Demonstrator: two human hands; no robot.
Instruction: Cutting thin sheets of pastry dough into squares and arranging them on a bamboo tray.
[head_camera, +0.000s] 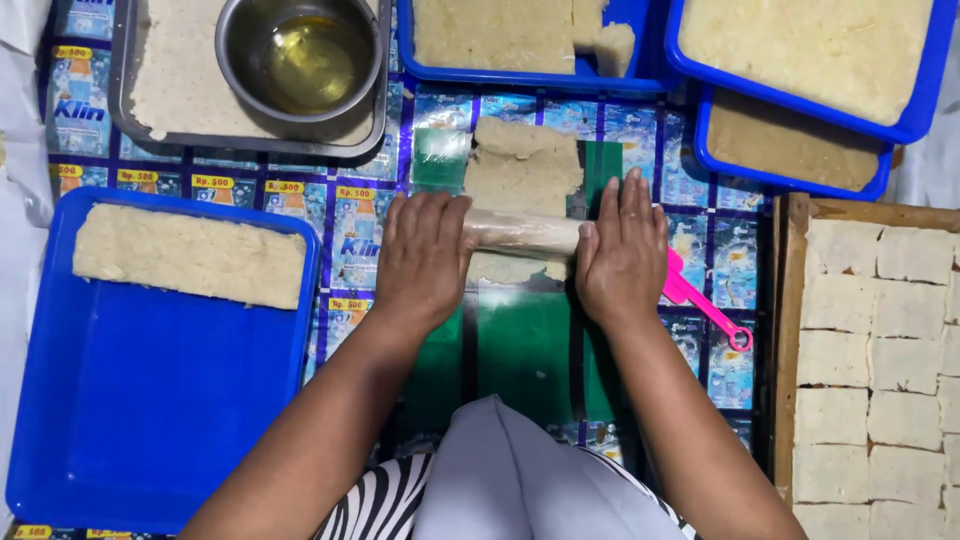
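A pale wooden rolling pin (522, 233) lies crosswise over a flattened slab of beige dough (522, 165) on a printed plastic mat (520, 350). My left hand (424, 256) presses flat on the pin's left end, fingers together and pointing away from me. On the pin's right end my right hand (622, 250) lies palm down the same way. Only the middle of the pin shows between the hands. A little dough (510, 268) peeks out below the pin.
A pink plastic scraper (708, 306) lies right of my right hand. Blue tray (150, 420) at left holds a dough strip (190, 255). A metal bowl of oil (300, 60) sits in a grey tray. Blue dough trays (925, 110) stand behind. Wooden tray (790, 340) holds cut squares.
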